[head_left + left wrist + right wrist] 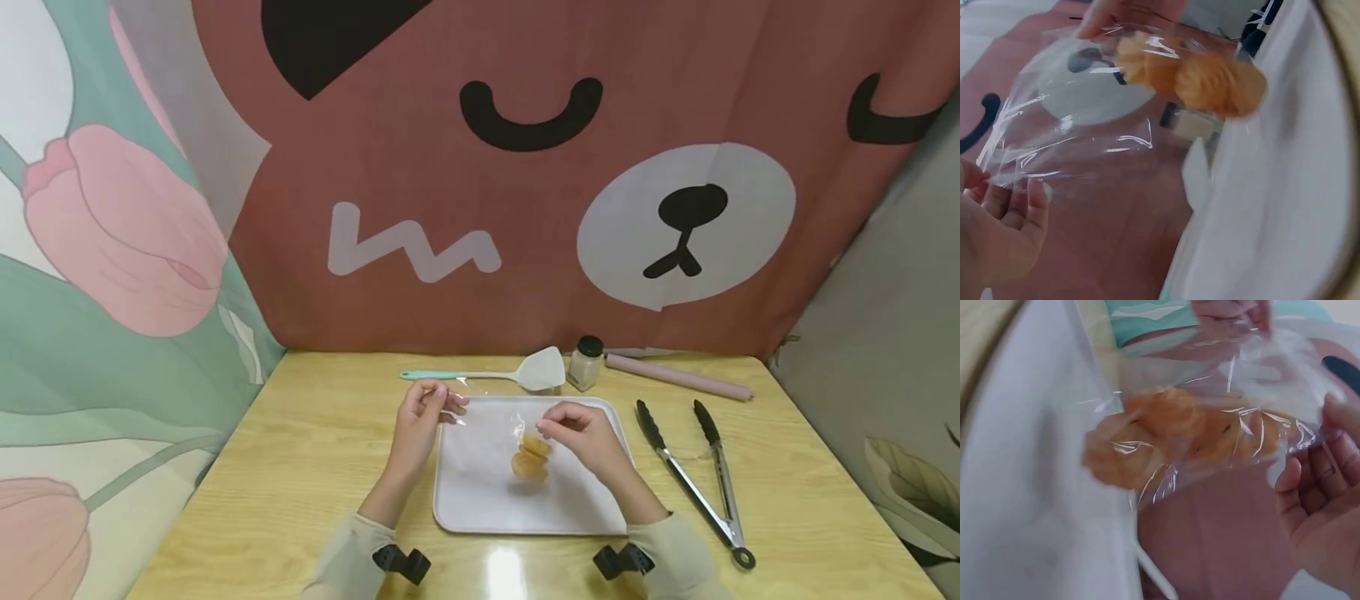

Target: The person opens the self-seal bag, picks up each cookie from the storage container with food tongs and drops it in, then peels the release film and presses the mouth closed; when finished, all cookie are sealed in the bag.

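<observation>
Above the white tray (480, 508), a clear plastic bag (1085, 144) is stretched between both hands. Several golden-orange pieces of baked food, with a ridged, pastry-like look, lie inside it (1172, 425); in the head view these pastry pieces (531, 462) hang over the tray's middle. My left hand (420, 417) pinches one end of the bag between thumb and fingers, away from the food. At the opposite side, my right hand (588, 433) pinches the film close beside the pastries, its fingers curled in the right wrist view.
Behind the tray lies a white spatula (542, 371) with a turquoise handle, next to a small black-lidded jar (585, 367). A pink rod (678, 377) lies at the back right. Spread black-tipped metal tongs (693, 490) rest right of the tray on the wooden table (300, 467).
</observation>
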Demonstrator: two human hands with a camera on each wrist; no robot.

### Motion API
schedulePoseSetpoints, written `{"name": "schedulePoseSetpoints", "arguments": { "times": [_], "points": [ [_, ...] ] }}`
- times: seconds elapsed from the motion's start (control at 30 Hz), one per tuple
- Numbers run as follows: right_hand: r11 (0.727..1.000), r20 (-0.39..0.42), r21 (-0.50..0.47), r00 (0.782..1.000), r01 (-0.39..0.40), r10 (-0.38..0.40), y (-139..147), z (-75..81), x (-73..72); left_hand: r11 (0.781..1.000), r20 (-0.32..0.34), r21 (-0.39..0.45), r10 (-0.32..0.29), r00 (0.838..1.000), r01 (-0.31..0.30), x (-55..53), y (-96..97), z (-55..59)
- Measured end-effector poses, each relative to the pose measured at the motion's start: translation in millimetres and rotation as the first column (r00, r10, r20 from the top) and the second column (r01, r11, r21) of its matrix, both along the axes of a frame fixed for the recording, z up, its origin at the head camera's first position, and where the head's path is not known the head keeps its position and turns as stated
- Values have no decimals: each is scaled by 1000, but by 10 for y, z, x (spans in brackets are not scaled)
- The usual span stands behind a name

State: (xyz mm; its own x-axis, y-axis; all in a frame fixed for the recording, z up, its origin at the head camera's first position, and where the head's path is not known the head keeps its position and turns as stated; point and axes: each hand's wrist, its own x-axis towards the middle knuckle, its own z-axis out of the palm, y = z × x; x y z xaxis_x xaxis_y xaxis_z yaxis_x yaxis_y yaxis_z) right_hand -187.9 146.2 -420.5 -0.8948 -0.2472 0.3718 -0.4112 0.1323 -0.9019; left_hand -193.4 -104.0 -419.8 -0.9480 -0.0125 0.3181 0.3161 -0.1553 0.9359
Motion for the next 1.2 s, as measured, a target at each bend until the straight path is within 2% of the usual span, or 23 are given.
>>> {"name": "schedulePoseSetpoints", "arguments": {
  "times": [0.1, 0.2, 0.33, 0.43, 0.53, 0.67, 0.77, 0.87, 1.03, 1.2],
  "points": [
    [998, -17, 55, 999, 34, -33, 35, 90, 56, 998, 10, 18, -56, 998, 56, 59, -5, -122],
    [993, 14, 87, 997, 81, -82, 72, 132, 92, 988, -4, 6, -156, 988, 156, 110, 12, -244],
    [985, 35, 144, 995, 91, -97, 129, 219, 198, 967, 23, -76, -241, 970, 242, 168, 61, -363],
    [986, 30, 159, 998, 55, -61, 177, 250, 249, 965, 52, -127, -226, 973, 231, 199, 82, -373],
    [994, 30, 109, 1000, 4, -8, 229, 230, 267, 966, 41, -138, -216, 976, 219, 217, 94, -324],
    [995, 64, 25, 994, -95, 94, 313, 101, 300, 955, 11, -188, -233, 972, 231, 244, 85, -260],
    [992, 112, -2, 985, -130, 129, 376, -20, 320, 938, 17, -258, -235, 972, 232, 231, 80, -244],
    [993, 126, -30, 985, -118, 120, 403, -89, 299, 930, 33, -280, -237, 971, 236, 183, 100, -224],
    [996, 84, -73, 995, -48, 54, 392, -117, 219, 924, 60, -282, -250, 966, 257, 130, 158, -217],
    [995, 86, -80, 995, 66, -59, 390, -113, 161, 917, 68, -327, -218, 974, 228, 139, 196, -208]
  ]
}}
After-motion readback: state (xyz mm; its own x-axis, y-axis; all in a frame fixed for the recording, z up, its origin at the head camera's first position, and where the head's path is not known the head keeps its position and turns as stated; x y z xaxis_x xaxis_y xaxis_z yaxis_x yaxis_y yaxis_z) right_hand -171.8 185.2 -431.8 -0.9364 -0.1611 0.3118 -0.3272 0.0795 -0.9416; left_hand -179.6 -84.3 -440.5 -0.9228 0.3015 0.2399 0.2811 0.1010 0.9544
